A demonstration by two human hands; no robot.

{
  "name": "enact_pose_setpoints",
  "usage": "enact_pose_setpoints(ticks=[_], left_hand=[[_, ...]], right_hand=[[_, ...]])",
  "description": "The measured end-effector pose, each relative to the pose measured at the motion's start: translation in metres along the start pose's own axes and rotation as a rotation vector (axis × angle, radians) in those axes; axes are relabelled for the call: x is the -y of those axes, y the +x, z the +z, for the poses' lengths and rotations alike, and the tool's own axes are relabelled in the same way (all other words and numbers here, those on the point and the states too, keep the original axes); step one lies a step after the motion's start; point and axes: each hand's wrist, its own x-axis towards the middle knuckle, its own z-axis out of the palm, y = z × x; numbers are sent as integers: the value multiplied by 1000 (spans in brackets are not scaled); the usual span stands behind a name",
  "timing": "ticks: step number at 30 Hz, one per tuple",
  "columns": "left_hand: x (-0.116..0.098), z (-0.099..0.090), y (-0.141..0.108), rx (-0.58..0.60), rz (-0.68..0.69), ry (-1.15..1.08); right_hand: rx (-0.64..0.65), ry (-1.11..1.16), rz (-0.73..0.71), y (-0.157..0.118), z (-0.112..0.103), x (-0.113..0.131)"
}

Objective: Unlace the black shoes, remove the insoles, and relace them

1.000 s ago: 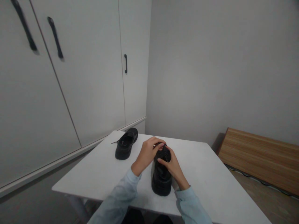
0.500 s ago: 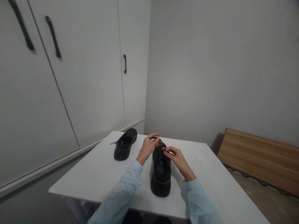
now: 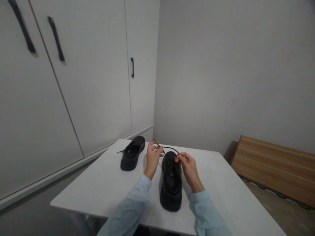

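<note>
A black lace-up shoe [image 3: 171, 183] stands upright on the white table, its heel toward me. Above its toe a thin black shoelace [image 3: 172, 148] arches from one hand to the other. My left hand [image 3: 153, 157] pinches the lace at the shoe's upper left, with a free end sticking up past the fingers. On the right side of the toe, my right hand [image 3: 187, 163] is closed on the lace with thumb and fingertips. The matching black shoe [image 3: 130, 157] rests farther left, a lace end trailing from its left side.
The white table [image 3: 98, 190] spans the area before me. White cabinets [image 3: 98, 72] with dark handles stand on the left, and a grey wall [image 3: 221, 72] rises behind. A wood-grain panel [image 3: 273, 164] leans low at the right, with a dark cable along its lower edge.
My left hand has moved slightly left, away from the shoe's toe, and my right hand slightly right. The lace between them now shows as a wider arch, with a free end visible.
</note>
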Motion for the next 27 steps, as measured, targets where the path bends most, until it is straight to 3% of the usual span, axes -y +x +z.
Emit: enact_pose_setpoints(ticks=[7,10,14,18,23,27], left_hand=[[-8,6,-10,-58,192,54],[-6,8,-15,-8,245,59],[-5,9,-21,163,353,234],[-6,8,-24,247,446,343],[-2,11,-23,265,368,301],[2,11,-17,345,110,160]], right_hand=[[-69,-19,-35,0,2,1],[-83,-36,-44,-1,3,3],[82,-198,-45,-3,4,10],[266,-299,-75,-6,4,18],[312,-299,-74,-8,1,19],[211,-253,-59,-6,-2,13]])
